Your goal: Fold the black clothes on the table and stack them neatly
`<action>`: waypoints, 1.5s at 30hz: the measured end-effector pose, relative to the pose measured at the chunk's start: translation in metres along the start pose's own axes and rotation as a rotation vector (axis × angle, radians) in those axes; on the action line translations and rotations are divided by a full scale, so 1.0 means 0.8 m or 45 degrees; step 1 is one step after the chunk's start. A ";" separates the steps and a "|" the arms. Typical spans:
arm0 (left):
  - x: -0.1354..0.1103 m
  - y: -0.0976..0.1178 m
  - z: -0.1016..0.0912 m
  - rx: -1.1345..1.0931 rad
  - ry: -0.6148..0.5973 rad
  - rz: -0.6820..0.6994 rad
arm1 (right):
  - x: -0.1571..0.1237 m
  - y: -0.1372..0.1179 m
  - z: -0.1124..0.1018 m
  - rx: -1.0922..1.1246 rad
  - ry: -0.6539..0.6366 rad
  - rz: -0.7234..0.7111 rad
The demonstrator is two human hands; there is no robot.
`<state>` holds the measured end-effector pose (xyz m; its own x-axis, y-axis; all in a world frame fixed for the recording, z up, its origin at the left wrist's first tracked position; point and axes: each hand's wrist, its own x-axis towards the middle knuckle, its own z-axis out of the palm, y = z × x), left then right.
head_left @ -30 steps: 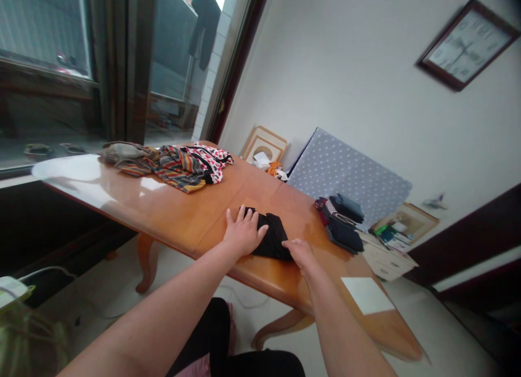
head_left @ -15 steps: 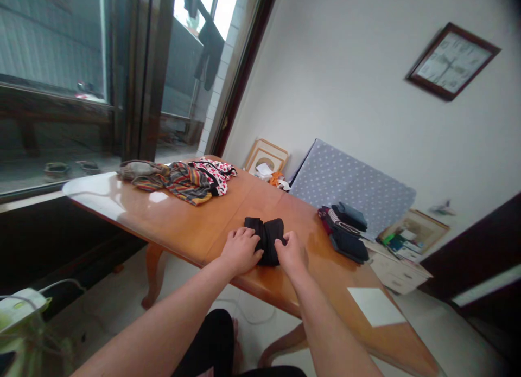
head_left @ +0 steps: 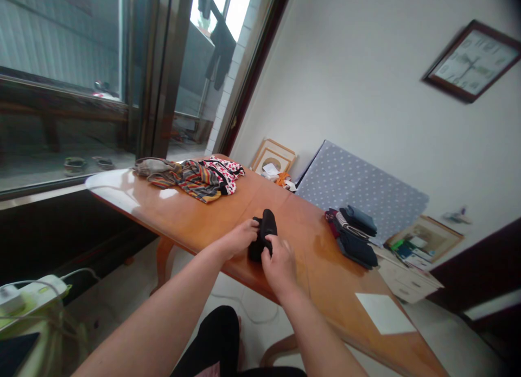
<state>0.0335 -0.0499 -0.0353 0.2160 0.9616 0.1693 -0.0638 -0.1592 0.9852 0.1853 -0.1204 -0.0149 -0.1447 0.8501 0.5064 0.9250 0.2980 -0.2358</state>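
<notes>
A small black garment (head_left: 264, 233), folded into a narrow bundle, lies near the front edge of the wooden table (head_left: 195, 219). My left hand (head_left: 241, 237) grips its left side with the fingers curled on the cloth. My right hand (head_left: 279, 266) is closed on the bundle's near right side, pressing it over toward the left.
A heap of striped and dotted clothes (head_left: 195, 175) lies at the table's far left end. A stack of folded dark garments (head_left: 353, 233) sits at the right, and a white sheet (head_left: 385, 313) lies near the front right. A dotted board (head_left: 358, 190) leans on the wall.
The black garment lay flat under my left palm; both hands then closed on it and folded its right half over, leaving a narrower, thicker bundle.
</notes>
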 end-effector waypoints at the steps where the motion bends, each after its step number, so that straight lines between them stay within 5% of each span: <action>1: 0.002 -0.001 -0.001 -0.076 0.045 -0.035 | -0.004 -0.004 0.000 -0.022 -0.022 -0.049; 6: 0.011 -0.009 0.003 -0.174 0.223 -0.111 | -0.018 -0.019 0.004 -0.113 -0.111 -0.172; 10: 0.020 -0.029 0.012 -0.053 0.288 -0.001 | -0.020 -0.015 0.002 -0.033 -0.126 -0.206; 16: 0.029 -0.052 0.012 0.425 0.334 0.107 | -0.025 0.025 -0.007 0.355 0.155 -0.022; 21: 0.021 -0.042 0.010 0.511 0.322 0.154 | -0.041 0.038 -0.018 0.241 0.138 -0.053; 30: 0.011 -0.023 0.007 0.774 0.328 0.169 | -0.079 0.000 -0.014 -0.083 -0.066 -0.047; 45: 0.006 -0.001 0.007 0.832 0.374 0.039 | -0.101 -0.017 -0.009 -0.106 -0.096 0.016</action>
<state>0.0404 -0.0464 -0.0352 -0.0539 0.9603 0.2737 0.5510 -0.2000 0.8102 0.1871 -0.1957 -0.0467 -0.1563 0.8846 0.4394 0.9525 0.2528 -0.1700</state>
